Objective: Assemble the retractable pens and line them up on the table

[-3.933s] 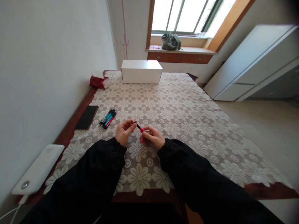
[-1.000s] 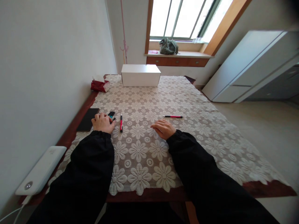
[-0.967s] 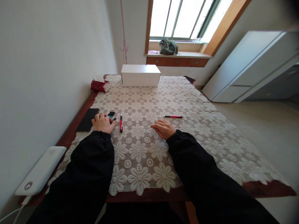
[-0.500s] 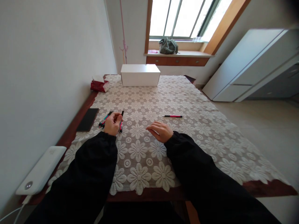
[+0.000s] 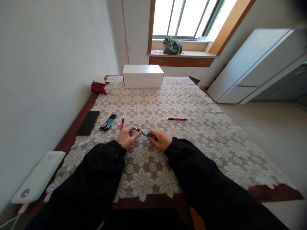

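Between my two hands is a teal and black pen (image 5: 145, 134), tilted, its tip toward the left. My left hand (image 5: 127, 136) pinches it near the tip end with thumb and finger. The fingers of my right hand (image 5: 160, 139) are closed on its other end. A red and black pen (image 5: 122, 124) lies just beyond my left hand, its lower end hidden by the fingers. Farther left, several teal, red and black pens (image 5: 107, 122) lie side by side in a bunch. Another red and black pen (image 5: 176, 119) rests crosswise beyond my right hand.
A lace tablecloth (image 5: 141, 155) covers the table. At the left edge lie a dark flat rectangular object (image 5: 88, 123) and a white power strip-like device (image 5: 38, 177) with a cable. A white box (image 5: 143, 80) and a red tissue pack (image 5: 100, 87) stand at the far end.
My left hand has moved right and nearer, away from the bunch, bringing the teal pen with it. My right hand has shifted slightly left and taken hold of the pen's other end.
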`<state>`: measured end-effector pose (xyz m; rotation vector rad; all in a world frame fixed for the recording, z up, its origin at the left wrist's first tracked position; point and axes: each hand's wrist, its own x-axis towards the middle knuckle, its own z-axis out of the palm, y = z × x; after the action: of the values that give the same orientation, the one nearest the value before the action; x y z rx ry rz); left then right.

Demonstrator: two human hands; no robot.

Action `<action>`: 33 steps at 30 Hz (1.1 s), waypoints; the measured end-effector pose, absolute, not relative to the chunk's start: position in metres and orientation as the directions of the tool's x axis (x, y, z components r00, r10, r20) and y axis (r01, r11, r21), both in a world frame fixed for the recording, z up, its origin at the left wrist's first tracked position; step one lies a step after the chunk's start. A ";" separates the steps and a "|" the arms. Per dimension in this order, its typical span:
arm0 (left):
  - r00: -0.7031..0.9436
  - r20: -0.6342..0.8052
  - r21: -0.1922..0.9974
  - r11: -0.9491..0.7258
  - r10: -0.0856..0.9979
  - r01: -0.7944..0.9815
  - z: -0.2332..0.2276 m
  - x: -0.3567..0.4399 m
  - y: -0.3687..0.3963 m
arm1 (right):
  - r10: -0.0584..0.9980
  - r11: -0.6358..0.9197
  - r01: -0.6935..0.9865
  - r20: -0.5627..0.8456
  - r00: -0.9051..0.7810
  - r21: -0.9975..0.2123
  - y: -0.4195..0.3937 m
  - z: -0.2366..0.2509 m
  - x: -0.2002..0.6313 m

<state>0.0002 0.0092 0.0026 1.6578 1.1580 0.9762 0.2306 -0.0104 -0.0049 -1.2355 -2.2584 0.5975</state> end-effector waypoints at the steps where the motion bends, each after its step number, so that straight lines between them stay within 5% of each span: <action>1: 0.223 0.165 0.914 -0.234 0.961 0.332 0.002 -0.001 0.010 | 0.861 0.496 0.657 0.221 -0.459 -0.568 -0.011 -0.005 0.230; 13: 0.179 0.218 0.885 -0.272 0.959 0.378 0.007 0.001 0.004 | 0.895 0.417 0.651 0.164 -0.414 -0.634 -0.013 -0.003 0.229; 16: 0.205 0.169 0.949 -0.216 0.964 0.232 0.008 0.002 0.003 | 0.893 0.309 0.482 0.076 -0.444 -0.820 -0.012 0.001 0.227; 19: 0.213 0.163 0.985 -0.172 0.963 0.023 0.010 0.003 0.002 | 0.813 -0.021 0.143 -0.100 -0.574 -0.989 -0.017 0.003 0.222; 24: 0.369 0.129 0.964 -0.029 0.920 -0.264 0.013 0.003 -0.002 | 0.661 -0.460 -0.222 -0.164 -0.732 -0.860 -0.030 0.003 0.209; 33: 0.430 0.139 0.958 -0.012 0.892 -0.285 0.011 0.002 -0.003 | 0.647 -0.496 -0.330 -0.088 -0.758 -0.803 -0.029 -0.007 0.207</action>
<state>0.0025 -0.0033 0.0107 1.2427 0.6325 1.0374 0.2068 -0.0292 -0.0069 -0.5147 -1.0934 2.2497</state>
